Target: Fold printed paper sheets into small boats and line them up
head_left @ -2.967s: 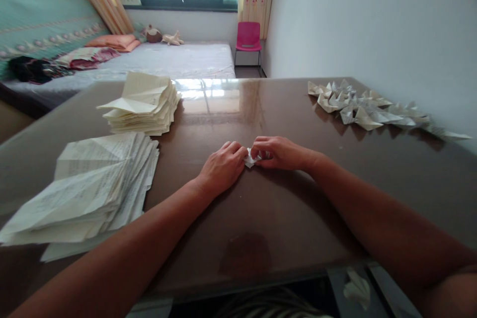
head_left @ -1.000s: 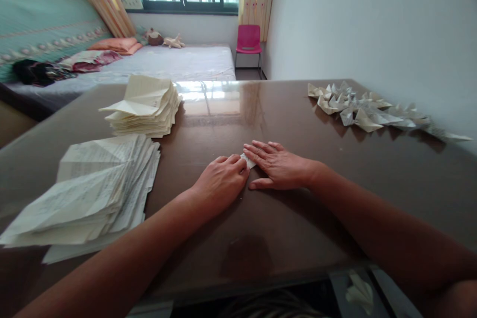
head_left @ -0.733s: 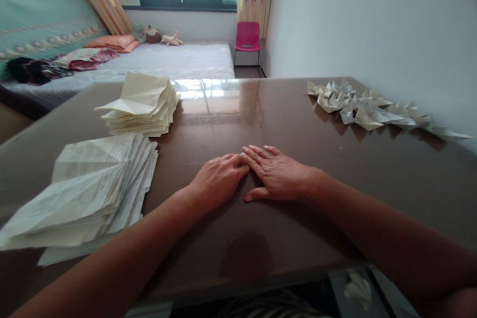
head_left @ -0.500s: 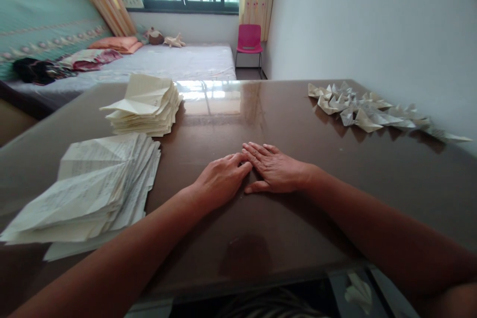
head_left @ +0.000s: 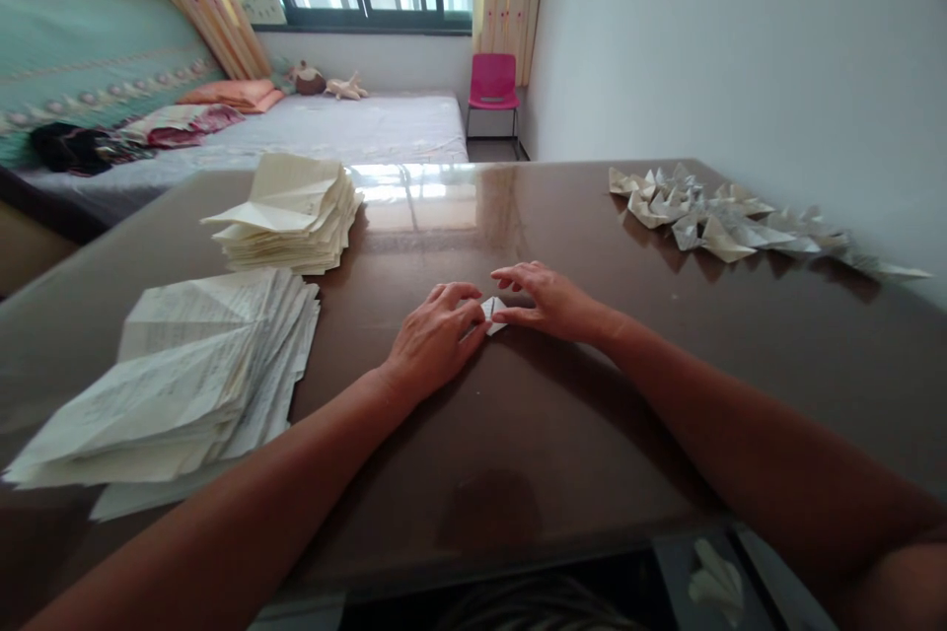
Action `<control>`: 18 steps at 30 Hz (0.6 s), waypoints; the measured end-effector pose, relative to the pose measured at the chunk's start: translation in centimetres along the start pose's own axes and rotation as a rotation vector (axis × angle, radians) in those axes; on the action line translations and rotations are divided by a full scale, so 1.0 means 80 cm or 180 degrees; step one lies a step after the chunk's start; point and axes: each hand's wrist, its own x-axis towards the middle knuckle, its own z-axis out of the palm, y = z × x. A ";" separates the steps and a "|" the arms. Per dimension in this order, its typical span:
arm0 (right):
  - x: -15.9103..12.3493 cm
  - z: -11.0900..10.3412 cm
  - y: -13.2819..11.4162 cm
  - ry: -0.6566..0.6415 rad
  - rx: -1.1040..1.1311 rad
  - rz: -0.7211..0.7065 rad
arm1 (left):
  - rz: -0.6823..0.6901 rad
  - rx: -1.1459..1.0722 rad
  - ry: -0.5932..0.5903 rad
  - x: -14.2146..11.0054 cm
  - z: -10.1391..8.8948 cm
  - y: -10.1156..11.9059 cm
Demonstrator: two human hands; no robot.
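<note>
A small folded piece of paper (head_left: 494, 315), white with a crease down its middle, lies on the brown table in front of me. My left hand (head_left: 438, 333) has curled fingers, with thumb and fingertips pinching its left edge. From the other side, my right hand (head_left: 546, 301) hovers low with its fingers lifted and spread. Its thumb tip is at the paper's right edge, and the palm holds nothing. Part of the paper is hidden by the left fingertips.
On the left stand a stack of printed sheets (head_left: 199, 355) and, behind it, a stack of cream sheets (head_left: 288, 207). Several folded paper shapes (head_left: 729, 222) sit at the right by the wall. A bed (head_left: 370, 123) and a pink chair (head_left: 493, 84) are beyond the glossy table (head_left: 414, 473).
My right hand has lifted from lying flat over the table and drawn back, fingers now raised. The folded paper, hidden before, now shows between my hands. My left fingers have shifted slightly.
</note>
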 end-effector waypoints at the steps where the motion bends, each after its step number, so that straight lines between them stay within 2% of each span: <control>1: 0.000 0.000 0.001 -0.0008 0.0043 0.0017 | -0.0031 -0.0059 -0.0023 0.000 0.001 -0.002; 5: -0.001 0.003 -0.003 -0.0172 0.0302 0.0090 | -0.0072 -0.0232 -0.0206 0.002 0.005 -0.004; 8: -0.001 0.002 -0.009 -0.0240 0.0622 0.0248 | -0.0261 -0.0342 -0.0196 0.002 0.006 -0.004; 12: 0.001 -0.003 -0.014 0.0071 0.0910 0.0240 | -0.0629 -0.0651 0.0037 0.002 0.003 -0.004; 15: -0.001 -0.005 -0.015 0.0358 0.0693 0.0173 | -0.0707 -0.0768 0.0306 0.003 -0.002 -0.003; 18: -0.004 -0.007 -0.015 0.0453 0.0145 0.0055 | -0.0535 -0.0635 0.0476 0.004 -0.007 -0.001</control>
